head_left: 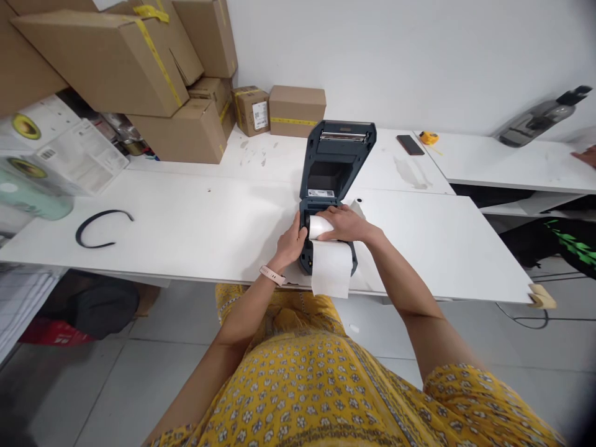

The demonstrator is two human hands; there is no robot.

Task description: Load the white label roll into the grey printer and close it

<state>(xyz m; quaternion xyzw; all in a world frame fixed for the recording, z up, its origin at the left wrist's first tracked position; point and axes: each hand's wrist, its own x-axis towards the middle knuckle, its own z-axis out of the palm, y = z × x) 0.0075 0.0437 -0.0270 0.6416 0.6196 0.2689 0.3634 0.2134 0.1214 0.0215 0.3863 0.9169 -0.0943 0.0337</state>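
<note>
A dark label printer (306, 257) stands near the front edge of the white table with its lid (307, 162) tipped up and back. Inside its bay sits a white paper roll (319, 227). A loose strip of paper (331, 273) runs from it over the printer's front and past the table edge. My right hand (343, 222) lies over the roll, thumb and fingers closed around it. At the printer's left side, my left hand (292, 241) grips the casing by the bay; some of its fingertips are hidden.
Cardboard boxes (186, 130) are stacked at the back left. A black headband (103, 214) lies on the left, near a mint-green bottle (40, 192). Behind to the right are a phone (410, 144), a yellow tape measure (429, 138) and a dark bottle (535, 121). Another person's hand (587, 156) shows far right.
</note>
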